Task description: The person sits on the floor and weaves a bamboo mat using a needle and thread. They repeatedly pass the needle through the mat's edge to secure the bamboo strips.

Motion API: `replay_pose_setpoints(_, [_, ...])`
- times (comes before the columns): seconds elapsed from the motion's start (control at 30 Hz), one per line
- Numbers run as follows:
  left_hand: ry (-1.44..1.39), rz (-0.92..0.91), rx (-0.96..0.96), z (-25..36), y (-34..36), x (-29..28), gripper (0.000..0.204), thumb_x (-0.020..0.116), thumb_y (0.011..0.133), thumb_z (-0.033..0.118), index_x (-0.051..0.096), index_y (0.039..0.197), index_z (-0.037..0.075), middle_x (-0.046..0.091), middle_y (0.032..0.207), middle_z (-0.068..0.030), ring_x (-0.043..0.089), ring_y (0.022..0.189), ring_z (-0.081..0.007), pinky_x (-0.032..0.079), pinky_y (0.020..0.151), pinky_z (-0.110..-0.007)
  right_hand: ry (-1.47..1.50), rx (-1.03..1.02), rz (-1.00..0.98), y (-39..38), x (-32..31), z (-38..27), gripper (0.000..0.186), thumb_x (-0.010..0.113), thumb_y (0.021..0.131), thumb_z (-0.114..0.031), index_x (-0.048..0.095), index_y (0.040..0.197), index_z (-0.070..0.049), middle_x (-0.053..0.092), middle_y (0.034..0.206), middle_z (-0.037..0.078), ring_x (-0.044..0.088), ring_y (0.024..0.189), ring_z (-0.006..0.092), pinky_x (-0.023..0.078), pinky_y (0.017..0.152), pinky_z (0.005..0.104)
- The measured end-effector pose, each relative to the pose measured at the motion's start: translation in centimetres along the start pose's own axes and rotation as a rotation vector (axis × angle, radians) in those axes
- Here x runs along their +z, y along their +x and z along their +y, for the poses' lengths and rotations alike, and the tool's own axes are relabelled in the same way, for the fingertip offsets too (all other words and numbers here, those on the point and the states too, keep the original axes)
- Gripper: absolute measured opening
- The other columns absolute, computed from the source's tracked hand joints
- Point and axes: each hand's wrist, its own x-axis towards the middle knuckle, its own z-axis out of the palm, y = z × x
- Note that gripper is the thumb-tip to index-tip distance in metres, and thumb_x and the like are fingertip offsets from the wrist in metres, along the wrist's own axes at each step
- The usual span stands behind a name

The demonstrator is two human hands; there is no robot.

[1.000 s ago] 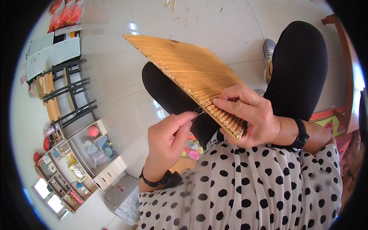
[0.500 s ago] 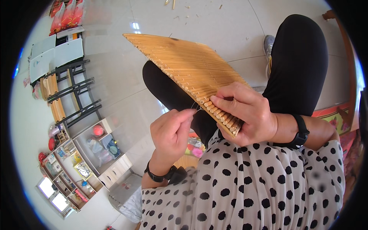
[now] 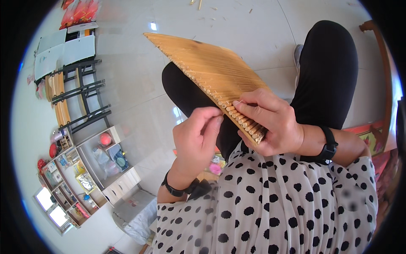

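Right, bamboo mat [image 3: 211, 70] rests across the lap, far end out over the tiled floor [image 3: 135, 84]. Right hand [image 3: 270, 122] is clamped on its near corner, fingers over the stick ends. Left hand [image 3: 196, 139] sits just beside that edge w/ fingertips pinched together; whether thread's in them, can't tell.

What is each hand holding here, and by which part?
The right hand grips the bamboo-slat mat at its near end. The left hand pinches something too thin to identify beside the mat's edge.

One bamboo mat [image 3: 211, 72], two hands, two black wristbands, one shelf unit [image 3: 84, 169], one shoe [image 3: 298, 53]
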Motion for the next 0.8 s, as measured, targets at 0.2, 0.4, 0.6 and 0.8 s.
replay_pose_setpoints(0.2, [0.007,0.061,-0.021,-0.4,-0.7,-0.3,0.007,0.062,0.095,-0.003,0.064,0.101,0.0,0.066,0.073,-0.0087,0.064,0.061,-0.0158,0.049,0.057,-0.028,-0.051,-0.005,-0.001,0.8,0.5,-0.7,0.049,0.078,0.066,-0.001,0.069,0.113,0.009,0.066,0.107,0.021,0.067,0.085,0.0332,0.057,0.074,0.0371])
replay_pose_setpoints(0.4, [0.048,0.083,-0.034,-0.9,-1.4,-0.3,0.005,0.062,0.096,-0.003,0.063,0.099,0.0,0.065,0.072,-0.0088,0.064,0.062,-0.0146,0.05,0.059,-0.029,-0.058,-0.044,-0.038,0.7,1.0,-0.7,0.051,0.076,0.065,0.001,0.068,0.114,0.01,0.065,0.107,0.021,0.067,0.087,0.0352,0.056,0.077,0.0402])
replay_pose_setpoints(0.6, [-0.115,0.125,-0.183,-0.3,-1.8,0.8,0.004,0.061,0.096,-0.004,0.06,0.098,-0.001,0.066,0.072,-0.0068,0.066,0.066,-0.0112,0.053,0.061,-0.027,-0.053,-0.1,-0.064,0.5,1.2,-0.8,0.052,0.076,0.063,0.0,0.067,0.113,0.013,0.064,0.107,0.022,0.066,0.084,0.0367,0.056,0.075,0.0416])
replay_pose_setpoints(0.8, [-0.165,0.195,-0.293,1.4,-1.5,1.5,0.013,0.058,0.098,-0.005,0.047,0.098,0.0,0.068,0.074,-0.0084,0.068,0.068,-0.0113,0.056,0.063,-0.027,-0.072,-0.096,-0.074,0.0,1.3,-1.0,0.055,0.076,0.064,0.0,0.065,0.117,0.013,0.063,0.109,0.024,0.066,0.084,0.0376,0.056,0.075,0.042])
